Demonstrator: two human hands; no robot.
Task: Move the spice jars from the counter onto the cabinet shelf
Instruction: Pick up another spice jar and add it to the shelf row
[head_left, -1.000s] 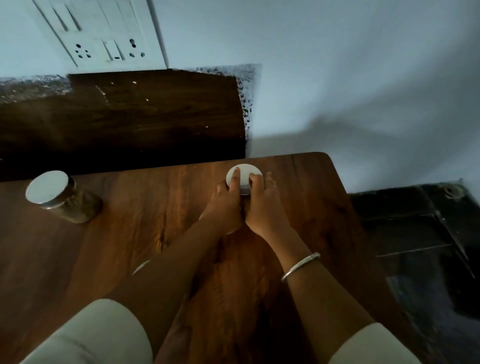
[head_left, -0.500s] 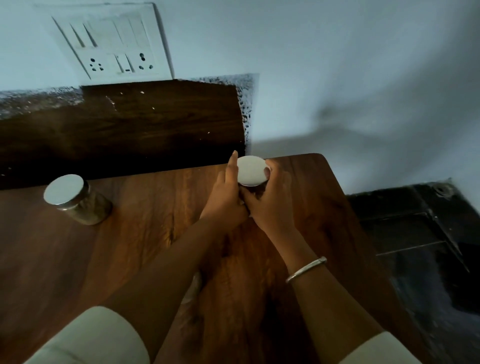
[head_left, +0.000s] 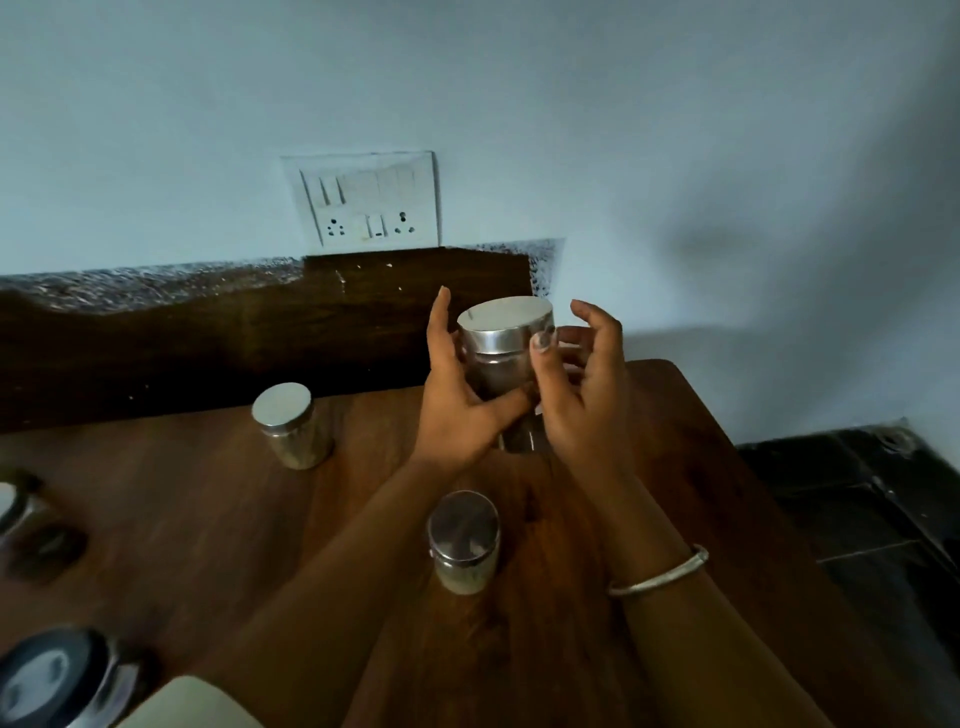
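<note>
Both hands close on one spice jar, held upright above the counter and in front of the dark back panel. The left hand grips it from the left. Its thumb lies across the glass low at the front and its forefinger stands straight up beside the lid, while its other fingers are hidden behind the jar. The right hand comes in from the other side, with its thumb tip pressed to the rim of the silver lid and its fingers curled round the back. Whether those fingers touch the glass cannot be made out. Between the palms only the lid, a strip of dark glass and a bit of the base show.

A bangle sits on the right wrist. Between the forearms, nearer than the hands, a second jar stands on the wood with pale contents. Well apart to the left of the left hand stands a third jar. Farther left, a fourth jar is blurred and cut by the frame edge. Below the left forearm a dark-lidded jar is also cut off, beside a pale sleeve. Above the hands a switch plate sits on the wall. Right of the right arm, past the counter's edge, the floor is dark and dim.
</note>
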